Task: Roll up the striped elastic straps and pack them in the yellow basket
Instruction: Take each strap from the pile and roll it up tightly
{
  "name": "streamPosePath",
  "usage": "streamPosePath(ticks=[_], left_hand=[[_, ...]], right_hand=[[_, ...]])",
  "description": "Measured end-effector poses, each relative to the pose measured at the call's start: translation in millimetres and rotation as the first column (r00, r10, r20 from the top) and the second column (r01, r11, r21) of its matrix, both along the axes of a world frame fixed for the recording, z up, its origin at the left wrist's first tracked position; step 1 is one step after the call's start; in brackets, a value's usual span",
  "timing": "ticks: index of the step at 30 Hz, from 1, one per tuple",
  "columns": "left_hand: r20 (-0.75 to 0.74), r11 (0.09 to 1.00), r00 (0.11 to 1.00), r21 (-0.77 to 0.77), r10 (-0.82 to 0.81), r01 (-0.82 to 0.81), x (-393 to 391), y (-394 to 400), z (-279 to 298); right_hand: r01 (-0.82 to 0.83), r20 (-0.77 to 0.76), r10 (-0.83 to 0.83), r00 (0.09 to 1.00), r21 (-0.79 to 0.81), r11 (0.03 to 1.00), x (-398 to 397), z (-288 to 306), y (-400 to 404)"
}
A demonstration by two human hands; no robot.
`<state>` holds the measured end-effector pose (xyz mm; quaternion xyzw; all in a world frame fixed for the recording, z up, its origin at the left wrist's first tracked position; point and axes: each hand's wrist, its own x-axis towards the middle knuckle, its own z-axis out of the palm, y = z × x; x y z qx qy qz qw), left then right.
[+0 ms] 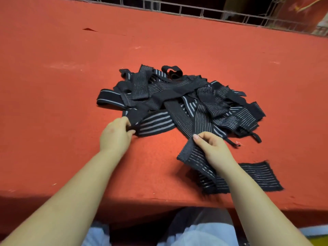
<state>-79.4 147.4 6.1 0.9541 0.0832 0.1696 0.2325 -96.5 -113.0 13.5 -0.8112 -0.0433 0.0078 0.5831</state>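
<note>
Head view. Item: pile (179, 100) of black striped elastic straps, tangled and overlapping, centre of red table (62, 86). One strap (193, 157) drawn out toward 5 o'clock, its tail lying flat on the cloth near the front edge. Right hand (211, 148), at 5 o'clock of the pile, pinches this strap's upper end, thumb on top. Left hand (115, 135), at 8 o'clock, grips the end of a broad-striped strap (154, 125) at the pile's near rim. Handling, judged: light, limp, stretchy; ends likely to snag on neighbours; best taken at a free end and rolled tightly so the coil does not spring loose. Room: bare cloth wide at 9 to 12 o'clock; front edge close below both forearms, so the tail could slip off. Railing (213, 13) bounds the far side. Basket: only a yellow sliver at lower right, identity uncertain.
</note>
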Motion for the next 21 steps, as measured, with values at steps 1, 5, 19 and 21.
streamPosePath(ticks=[1, 5, 19, 21], left_hand=[[0.099, 0.994, 0.993, 0.096, -0.059, 0.05, 1, 11, -1], [0.014, 0.944, 0.971, 0.238, -0.238, 0.228, -6, 27, -29], [-0.228, 0.933, 0.906, -0.065, -0.358, 0.353, -44, 43, -55], [-0.138, 0.922, 0.943, -0.293, -0.303, 0.253, -52, 40, -49]], right_hand=[[-0.023, 0.004, 0.023, 1.0, -0.016, 1.0, 2, -3, 9], [-0.075, 0.004, 0.076, 0.997, -0.089, 0.993, 10, -11, 45], [-0.34, -0.096, 0.327, 0.94, -0.282, 0.897, 11, -31, 134], [-0.346, -0.102, 0.33, 0.938, -0.273, 0.898, 11, -34, 140]])
